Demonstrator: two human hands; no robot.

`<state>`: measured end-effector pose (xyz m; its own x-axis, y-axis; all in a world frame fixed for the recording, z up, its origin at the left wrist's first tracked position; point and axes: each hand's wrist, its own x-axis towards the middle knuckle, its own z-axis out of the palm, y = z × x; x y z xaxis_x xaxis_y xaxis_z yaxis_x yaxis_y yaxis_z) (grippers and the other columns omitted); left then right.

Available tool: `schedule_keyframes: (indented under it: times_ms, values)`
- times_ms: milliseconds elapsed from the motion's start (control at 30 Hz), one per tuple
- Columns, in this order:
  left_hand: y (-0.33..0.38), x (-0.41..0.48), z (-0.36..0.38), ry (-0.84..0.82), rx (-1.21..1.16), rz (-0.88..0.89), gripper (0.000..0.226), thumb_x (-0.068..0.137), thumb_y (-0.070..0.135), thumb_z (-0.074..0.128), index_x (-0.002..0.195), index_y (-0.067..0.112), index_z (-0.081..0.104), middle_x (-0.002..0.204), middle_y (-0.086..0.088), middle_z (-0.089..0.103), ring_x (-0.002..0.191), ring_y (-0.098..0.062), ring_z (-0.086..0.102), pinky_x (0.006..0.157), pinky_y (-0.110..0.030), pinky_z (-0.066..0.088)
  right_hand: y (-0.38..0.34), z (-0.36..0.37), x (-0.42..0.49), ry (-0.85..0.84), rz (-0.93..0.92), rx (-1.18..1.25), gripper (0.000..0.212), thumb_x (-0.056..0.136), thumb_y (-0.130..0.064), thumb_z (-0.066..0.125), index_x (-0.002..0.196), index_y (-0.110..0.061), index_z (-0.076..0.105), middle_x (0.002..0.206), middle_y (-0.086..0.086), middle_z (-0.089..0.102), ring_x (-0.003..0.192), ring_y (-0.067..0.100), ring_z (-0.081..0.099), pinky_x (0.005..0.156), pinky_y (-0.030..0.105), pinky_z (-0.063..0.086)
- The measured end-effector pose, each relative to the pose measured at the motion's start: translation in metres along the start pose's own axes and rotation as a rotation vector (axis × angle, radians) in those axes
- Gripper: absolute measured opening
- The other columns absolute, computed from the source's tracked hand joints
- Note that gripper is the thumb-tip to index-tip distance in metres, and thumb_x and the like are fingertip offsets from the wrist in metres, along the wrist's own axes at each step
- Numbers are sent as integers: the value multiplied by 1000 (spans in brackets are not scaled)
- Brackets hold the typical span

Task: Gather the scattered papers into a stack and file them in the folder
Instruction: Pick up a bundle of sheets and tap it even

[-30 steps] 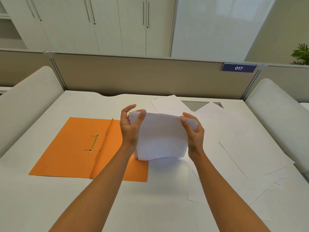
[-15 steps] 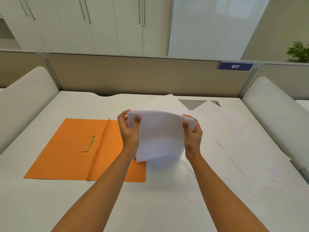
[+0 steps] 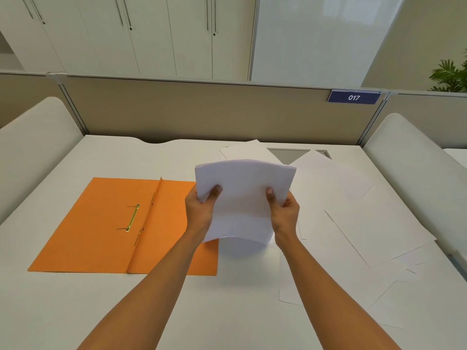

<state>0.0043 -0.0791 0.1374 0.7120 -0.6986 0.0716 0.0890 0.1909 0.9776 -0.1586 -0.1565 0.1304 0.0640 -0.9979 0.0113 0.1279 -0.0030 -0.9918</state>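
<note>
A stack of white papers (image 3: 242, 200) stands nearly upright above the desk, bowed across its width, with its lower edge near the desktop. My left hand (image 3: 199, 210) grips its left side and my right hand (image 3: 284, 210) grips its right side, thumbs on the near face. An open orange folder (image 3: 101, 223) lies flat to the left, its brass fastener (image 3: 133, 217) showing near the spine. Several loose white sheets (image 3: 366, 223) lie scattered on the right half of the desk.
The white desk (image 3: 75, 311) is bounded by a beige partition (image 3: 177, 112) at the back and rounded white side panels (image 3: 417, 157) left and right. A grey cable hatch (image 3: 288, 154) sits at the back, partly under paper. Cabinets stand behind.
Both hands have slid down from the stack's top corners to its sides, thumbs now on the near face. The stack stands more upright and squared.
</note>
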Motion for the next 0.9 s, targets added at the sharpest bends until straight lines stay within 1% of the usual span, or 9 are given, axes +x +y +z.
schedule_keyframes:
  times_ms: [133,267,333,400,467,567,700,767,900]
  values:
    - [-10,-1,-8,1,7,-32,12,84,20,74,81,17,63,79,1,67,69,-10,65,57,-24,52,8,-5,-4,-72,59,-64,32,74,-38,80,96,-19,68,90,-4,73,80,16,69,70,32,59]
    - [-26,-9,-11,-2,52,-70,11,83,21,74,88,17,65,83,2,70,72,-9,68,58,-21,52,28,-11,-8,-128,147,-154,21,79,-28,78,94,-29,64,96,-4,70,89,20,67,76,33,56]
    - [-32,-10,-13,-24,86,-73,11,84,19,74,88,17,65,84,2,70,73,-8,68,59,-21,53,32,-12,-6,-127,142,-173,19,82,-27,76,97,-27,64,96,-5,70,89,18,66,76,31,54]
    - [-47,-12,-21,-71,146,-125,16,83,23,75,95,16,67,90,2,72,81,-11,69,66,-27,56,43,-18,-6,-160,159,-248,24,86,-26,72,108,-22,63,101,-4,69,92,17,65,80,30,51]
    - [-72,-16,-37,-108,282,-199,21,83,31,76,100,22,67,95,5,72,90,-16,68,74,-38,56,64,-30,-10,-241,229,-395,32,91,-23,66,121,-15,60,111,1,67,96,19,62,85,29,48]
    - [-99,-22,-64,-119,459,-262,14,88,31,69,101,30,64,101,8,69,97,-21,65,80,-45,54,92,-46,-21,-352,320,-651,31,94,-20,59,123,-9,60,117,9,67,98,23,61,84,30,47]
    - [-101,-13,-77,-43,585,-293,13,90,29,64,102,25,61,103,4,67,94,-24,63,81,-43,53,92,-36,-25,-384,258,-717,16,94,-19,54,107,-19,62,104,6,69,88,24,67,85,40,56]
    - [-98,-4,-84,-19,692,-296,14,91,30,63,102,22,61,103,1,67,91,-25,61,74,-38,50,88,-24,-27,-408,261,-732,9,92,-22,56,100,-22,60,94,0,70,78,19,71,84,43,57]
    - [-100,11,-114,-15,870,-366,30,91,32,63,115,14,61,113,-6,66,100,-31,61,76,-36,47,92,-1,-44,-473,314,-751,18,90,-27,58,98,-12,62,79,-2,75,68,17,72,78,40,57]
